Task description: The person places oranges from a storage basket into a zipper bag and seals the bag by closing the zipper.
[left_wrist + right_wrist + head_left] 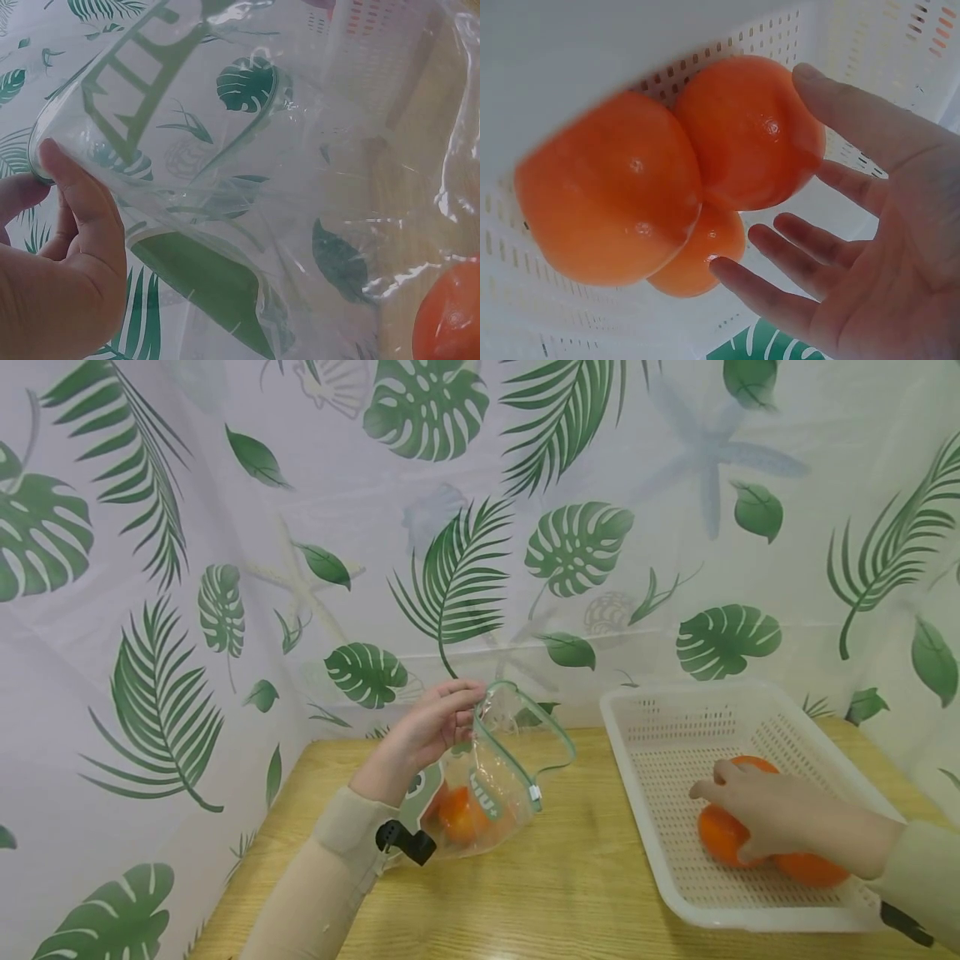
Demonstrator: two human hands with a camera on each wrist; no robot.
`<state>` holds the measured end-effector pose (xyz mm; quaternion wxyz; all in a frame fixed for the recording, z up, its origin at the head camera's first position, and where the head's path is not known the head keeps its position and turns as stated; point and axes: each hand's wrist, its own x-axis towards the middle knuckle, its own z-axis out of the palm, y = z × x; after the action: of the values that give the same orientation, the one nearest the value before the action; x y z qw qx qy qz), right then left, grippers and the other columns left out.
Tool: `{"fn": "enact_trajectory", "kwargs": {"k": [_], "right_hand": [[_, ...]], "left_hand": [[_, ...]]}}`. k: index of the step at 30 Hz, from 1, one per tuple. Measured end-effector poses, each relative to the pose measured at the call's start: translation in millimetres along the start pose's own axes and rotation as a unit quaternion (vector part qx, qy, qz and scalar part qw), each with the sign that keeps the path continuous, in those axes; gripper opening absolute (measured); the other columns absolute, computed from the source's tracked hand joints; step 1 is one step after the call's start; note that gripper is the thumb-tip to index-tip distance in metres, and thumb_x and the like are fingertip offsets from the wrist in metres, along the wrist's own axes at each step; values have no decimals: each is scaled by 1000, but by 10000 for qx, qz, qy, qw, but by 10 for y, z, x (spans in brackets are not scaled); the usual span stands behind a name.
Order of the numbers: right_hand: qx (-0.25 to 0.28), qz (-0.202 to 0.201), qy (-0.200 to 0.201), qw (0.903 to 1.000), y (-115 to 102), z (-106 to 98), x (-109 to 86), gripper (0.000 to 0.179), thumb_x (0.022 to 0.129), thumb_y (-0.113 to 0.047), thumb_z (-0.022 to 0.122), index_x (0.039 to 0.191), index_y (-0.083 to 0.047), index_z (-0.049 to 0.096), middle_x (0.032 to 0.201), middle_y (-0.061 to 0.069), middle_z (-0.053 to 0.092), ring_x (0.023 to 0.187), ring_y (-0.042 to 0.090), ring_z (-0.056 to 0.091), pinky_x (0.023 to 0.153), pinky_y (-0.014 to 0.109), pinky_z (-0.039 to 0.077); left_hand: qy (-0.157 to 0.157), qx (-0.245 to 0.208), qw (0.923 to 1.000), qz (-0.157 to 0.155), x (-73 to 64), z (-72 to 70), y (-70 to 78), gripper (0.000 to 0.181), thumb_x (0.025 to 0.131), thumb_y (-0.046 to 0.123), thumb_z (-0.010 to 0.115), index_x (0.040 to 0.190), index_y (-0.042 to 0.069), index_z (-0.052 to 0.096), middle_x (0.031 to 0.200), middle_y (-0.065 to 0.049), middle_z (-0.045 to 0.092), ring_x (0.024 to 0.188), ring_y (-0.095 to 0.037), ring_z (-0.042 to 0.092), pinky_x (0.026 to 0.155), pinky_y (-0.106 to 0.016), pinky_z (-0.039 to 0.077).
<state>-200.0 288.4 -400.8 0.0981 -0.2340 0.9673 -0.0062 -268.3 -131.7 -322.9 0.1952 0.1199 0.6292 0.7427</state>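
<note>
My left hand (431, 727) pinches the rim of a clear zip bag (510, 752) between thumb and fingers, and the bag's mouth gapes to the right. The bag has green print, a green zip edge and a white slider. Inside it, low down, lies an orange (461, 814), also partly visible in the left wrist view. My right hand (772, 806) reaches into a white basket over three smooth oranges (607, 195) grouped together. In the right wrist view its fingers are spread, with the thumb tip and a finger right at the side of one orange (746, 131).
The white perforated plastic basket (637, 827) stands on the right of the wooden table (555, 893), with its wall between the bag and the oranges. Behind the table hangs a leaf-patterned sheet (465, 568), which also runs along both sides.
</note>
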Motion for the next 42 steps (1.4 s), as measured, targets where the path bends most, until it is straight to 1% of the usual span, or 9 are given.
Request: {"fn": "enact_trajectory", "kwargs": {"k": [4,7,13,16,20,25,30,35,42], "right_hand": [[71,-10,-171,9998,-11,-2,13,75,64,-25,103,129,-22,64,112,8,57,84,21,56,64,42,57],[103,-38,-258,9996,-14,4,26,75,65,-24,103,130,-21,65,113,9,58,87,22,57,67,44,59],[195,-95,-443,9988,-20,-15,63,74,64,-22,103,127,-24,65,112,5,58,95,23,60,75,52,60],[203,-215,-473,9984,-20,-15,71,72,62,-17,104,123,-24,66,109,3,57,94,23,61,74,50,60],[146,-293,-533,9980,-13,-9,83,71,61,-13,103,121,-22,66,107,6,57,93,25,60,75,50,60],[95,-233,-668,9974,-7,-10,109,72,62,-9,102,123,-18,65,110,10,60,93,28,61,79,55,60],[25,-202,-744,9970,-14,-38,126,71,62,-9,102,120,-19,64,109,10,60,90,28,61,78,54,60],[-92,-313,-589,9977,-2,-26,125,71,61,-11,103,118,-20,62,109,10,60,90,28,60,76,54,60],[-411,-455,-49,9981,35,10,114,73,60,-14,104,119,-21,61,105,6,57,92,26,57,69,46,59]], "left_hand": [[-15,-1,10000,3,-6,10,6,36,112,9,48,88,24,71,74,11,63,59,-3,52,58,-18,52],[-49,-13,10000,-3,-6,8,2,37,112,8,48,88,23,71,74,11,65,59,-3,55,57,-18,53],[-103,-24,9999,-4,1,-1,-10,37,111,7,47,87,22,71,74,10,68,60,-3,57,57,-18,53],[-60,-23,10000,-27,-3,2,-9,37,111,7,47,87,22,71,73,11,66,59,-3,56,57,-18,53],[-14,-5,10000,-33,-8,11,-5,35,111,8,48,88,22,70,74,11,65,59,-3,55,58,-18,52],[-30,10,10000,17,-7,13,-2,35,111,8,48,89,23,70,74,11,67,60,-3,57,58,-18,52],[-58,-9,10000,9,-4,14,-5,35,111,8,48,89,23,71,74,11,67,60,-2,58,58,-18,53],[-44,1,10000,-22,0,14,-8,36,112,8,48,88,23,71,74,11,66,59,-3,55,58,-18,53],[-14,28,10000,-18,1,15,4,35,112,9,47,89,23,70,73,11,63,58,-3,52,58,-18,52]]}}
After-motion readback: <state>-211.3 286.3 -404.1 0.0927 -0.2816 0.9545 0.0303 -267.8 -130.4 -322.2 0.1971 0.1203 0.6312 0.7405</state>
